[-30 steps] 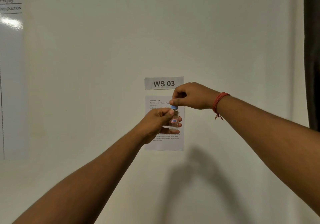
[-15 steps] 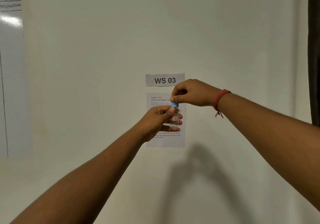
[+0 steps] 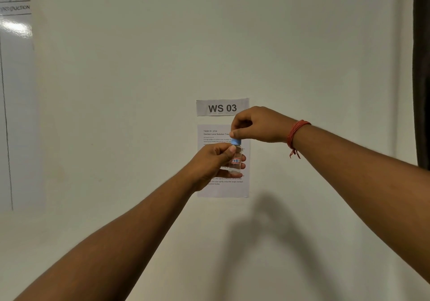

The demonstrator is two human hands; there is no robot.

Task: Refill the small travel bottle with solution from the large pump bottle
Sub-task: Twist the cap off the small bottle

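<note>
Left hand (image 3: 213, 163) curled round clear bottle (image 3: 235, 161), held upright before wall sheet (image 3: 223, 189). Right hand (image 3: 258, 125) above, thumb and finger pinching blue cap (image 3: 236, 141) atop bottle. Red thread (image 3: 295, 133) on right wrist.

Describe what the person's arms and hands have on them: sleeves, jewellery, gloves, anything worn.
Both forearms are bare, with no sleeves in view. The left hand and the right hand are ungloved, and no rings or watch show. The only thing worn is a red thread wristband wound in several strands round the right wrist, with a short knotted tail hanging below it.
</note>
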